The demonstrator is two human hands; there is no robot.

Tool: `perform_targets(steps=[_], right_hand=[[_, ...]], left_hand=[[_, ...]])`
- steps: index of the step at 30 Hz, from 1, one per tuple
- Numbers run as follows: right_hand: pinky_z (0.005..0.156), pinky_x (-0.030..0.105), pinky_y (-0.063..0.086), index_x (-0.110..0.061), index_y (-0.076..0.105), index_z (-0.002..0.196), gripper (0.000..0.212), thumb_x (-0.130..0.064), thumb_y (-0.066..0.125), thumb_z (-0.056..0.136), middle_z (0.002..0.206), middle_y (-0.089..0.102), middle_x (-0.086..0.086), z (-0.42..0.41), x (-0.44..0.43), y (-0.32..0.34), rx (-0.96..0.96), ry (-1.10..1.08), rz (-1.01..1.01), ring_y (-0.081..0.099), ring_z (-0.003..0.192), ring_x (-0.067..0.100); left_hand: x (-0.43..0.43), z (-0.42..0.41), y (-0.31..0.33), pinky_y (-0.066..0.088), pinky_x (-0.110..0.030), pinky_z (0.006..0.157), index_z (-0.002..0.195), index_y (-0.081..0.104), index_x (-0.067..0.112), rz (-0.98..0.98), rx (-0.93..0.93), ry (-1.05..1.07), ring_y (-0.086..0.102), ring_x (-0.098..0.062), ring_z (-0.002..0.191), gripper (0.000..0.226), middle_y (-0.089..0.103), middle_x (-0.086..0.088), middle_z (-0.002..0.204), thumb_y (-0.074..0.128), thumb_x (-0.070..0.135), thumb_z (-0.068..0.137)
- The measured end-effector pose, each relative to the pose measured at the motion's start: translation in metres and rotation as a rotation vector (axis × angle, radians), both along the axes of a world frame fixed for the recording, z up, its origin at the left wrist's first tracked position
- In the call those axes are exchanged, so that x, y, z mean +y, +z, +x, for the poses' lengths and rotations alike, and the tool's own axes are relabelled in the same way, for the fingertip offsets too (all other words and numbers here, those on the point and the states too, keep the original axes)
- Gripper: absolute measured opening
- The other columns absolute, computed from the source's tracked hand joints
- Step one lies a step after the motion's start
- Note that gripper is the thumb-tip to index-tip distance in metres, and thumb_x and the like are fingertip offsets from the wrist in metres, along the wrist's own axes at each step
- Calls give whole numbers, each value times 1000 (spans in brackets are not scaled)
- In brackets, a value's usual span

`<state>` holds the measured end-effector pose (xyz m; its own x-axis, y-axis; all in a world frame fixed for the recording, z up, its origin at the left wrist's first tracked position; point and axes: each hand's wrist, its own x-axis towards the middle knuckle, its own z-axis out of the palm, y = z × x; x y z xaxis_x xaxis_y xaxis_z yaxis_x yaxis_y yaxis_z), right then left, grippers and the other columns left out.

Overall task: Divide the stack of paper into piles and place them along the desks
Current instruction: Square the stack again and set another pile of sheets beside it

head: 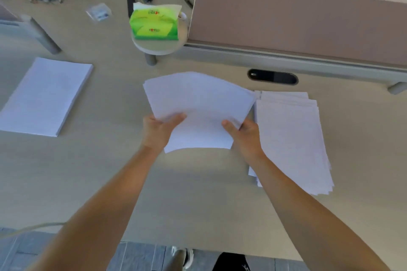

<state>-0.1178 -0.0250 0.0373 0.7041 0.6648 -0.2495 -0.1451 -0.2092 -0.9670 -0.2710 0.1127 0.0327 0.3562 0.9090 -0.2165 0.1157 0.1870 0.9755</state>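
Observation:
Both hands hold a bundle of white sheets [198,105] above the middle of the beige desk [110,171]; the bundle bows upward. My left hand [159,130] grips its near left edge with the thumb on top. My right hand [244,134] grips the near right edge the same way. A loosely squared pile of paper [290,138] lies on the desk just right of my right hand. A neat pile of paper [46,97] lies flat at the far left.
A green tissue pack [154,22] sits on a small round stand behind the held sheets. A pink divider panel [297,22] rises at the back right, with a cable slot [273,76] below it. Small clutter and another person's hands are at the far edge.

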Motion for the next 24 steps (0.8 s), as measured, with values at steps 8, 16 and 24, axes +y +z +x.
perform_targets(steps=[8, 16, 24], right_hand=[[86, 32, 53, -33, 70, 79, 27, -8, 68, 89, 80, 71, -30, -30, 9, 4, -3, -86, 65, 67, 81, -9], [93, 47, 54, -54, 72, 78, 39, -17, 68, 91, 84, 75, -16, -43, 13, 4, -32, -75, -10, 71, 87, 9], [55, 9, 47, -9, 70, 107, 20, -22, 67, 91, 84, 69, -12, -31, 35, 33, -145, -88, -40, 65, 65, -7]], left_hand=[[6, -22, -13, 54, -21, 64, 72, 71, 18, -7, -58, -17, 67, 0, 66, 17, 72, 14, 68, 78, 3, 77], [13, -24, -20, 51, -16, 51, 70, 70, 19, -101, 74, -124, 65, 2, 55, 12, 69, 13, 62, 79, 17, 78], [38, -27, 19, 55, -26, 64, 89, 75, 23, 45, 132, -162, 71, -11, 75, 18, 74, 8, 80, 75, 38, 79]])
